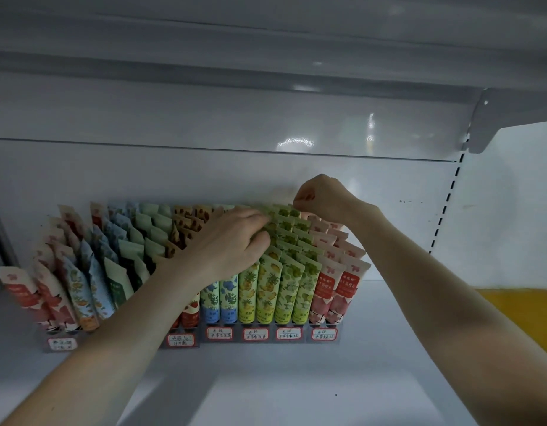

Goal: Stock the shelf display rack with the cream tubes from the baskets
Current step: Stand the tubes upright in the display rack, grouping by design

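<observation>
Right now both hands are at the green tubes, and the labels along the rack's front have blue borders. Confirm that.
One thing is wrong: the head view shows the labels with red borders, not blue. The rest stands: the left hand and the right hand are both at the green tubes.

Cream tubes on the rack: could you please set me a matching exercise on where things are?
1. pink cream tubes with red labels
2. yellow pineapple-print cream tubes
3. white cream tubes with blue flowers
4. left hand

A. just left of green grape-print tubes
B. clear plastic rack's right end
C. on tube tops, mid-rack
D. just left of yellow tubes

Pairs: 1-B, 2-A, 3-D, 4-C
</observation>
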The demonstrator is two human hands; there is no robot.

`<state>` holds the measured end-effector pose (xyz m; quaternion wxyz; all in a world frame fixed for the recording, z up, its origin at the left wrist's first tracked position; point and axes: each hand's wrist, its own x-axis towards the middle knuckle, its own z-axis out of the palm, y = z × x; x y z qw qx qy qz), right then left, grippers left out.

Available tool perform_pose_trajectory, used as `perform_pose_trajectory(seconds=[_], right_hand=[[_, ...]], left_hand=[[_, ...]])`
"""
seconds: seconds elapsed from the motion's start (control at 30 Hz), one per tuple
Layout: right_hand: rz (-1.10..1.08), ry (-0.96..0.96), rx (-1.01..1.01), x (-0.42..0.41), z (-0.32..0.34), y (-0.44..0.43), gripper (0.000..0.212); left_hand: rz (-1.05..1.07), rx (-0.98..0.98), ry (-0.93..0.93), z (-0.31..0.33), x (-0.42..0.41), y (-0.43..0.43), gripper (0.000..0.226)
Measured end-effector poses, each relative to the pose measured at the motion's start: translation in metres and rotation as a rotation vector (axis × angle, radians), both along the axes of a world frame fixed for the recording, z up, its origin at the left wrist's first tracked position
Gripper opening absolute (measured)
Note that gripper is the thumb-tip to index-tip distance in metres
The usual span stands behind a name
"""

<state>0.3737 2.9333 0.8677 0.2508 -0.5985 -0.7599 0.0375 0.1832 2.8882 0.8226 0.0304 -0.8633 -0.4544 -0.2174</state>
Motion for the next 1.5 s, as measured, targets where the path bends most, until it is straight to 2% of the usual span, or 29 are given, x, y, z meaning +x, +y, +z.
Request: perform_pose_trajectory(seconds=[0.3, 0.4, 0.77, 0.97, 1.2, 1.4, 1.5], right_hand=[[0.033, -0.052, -0.054, -0.001, 0.002, 0.003, 0.020], [0.059, -0.036, -0.064, -0.001, 0.001, 0.003, 0.019], [0.031, 0.010, -0.036, 0.001, -0.005, -0.001, 0.020], [0.039, 0.116, 0.134, -0.001, -0.004, -0.016, 0.027], [0.152, 0.102, 0.149, -0.024, -0.009, -0.039, 0.028], [0.274, 0.027, 0.223, -0.058, -0.016, -0.061, 0.026], [0.335, 0.049, 0.239, -0.074, -0.025, -0.075, 0.023]], left_hand=[[-0.007, 0.004, -0.040, -0.002, -0.001, 0.003, 0.065], [-0.030, 0.022, -0.047, -0.004, -0.002, 0.006, 0.072], [-0.016, 0.028, -0.045, -0.004, 0.000, 0.003, 0.065], [-0.035, 0.167, -0.103, -0.003, -0.004, -0.004, 0.072], [0.074, 0.320, -0.085, -0.007, -0.035, -0.029, 0.054], [0.163, 0.455, -0.153, -0.023, -0.085, -0.060, 0.041], [0.205, 0.515, -0.207, -0.035, -0.112, -0.077, 0.036]])
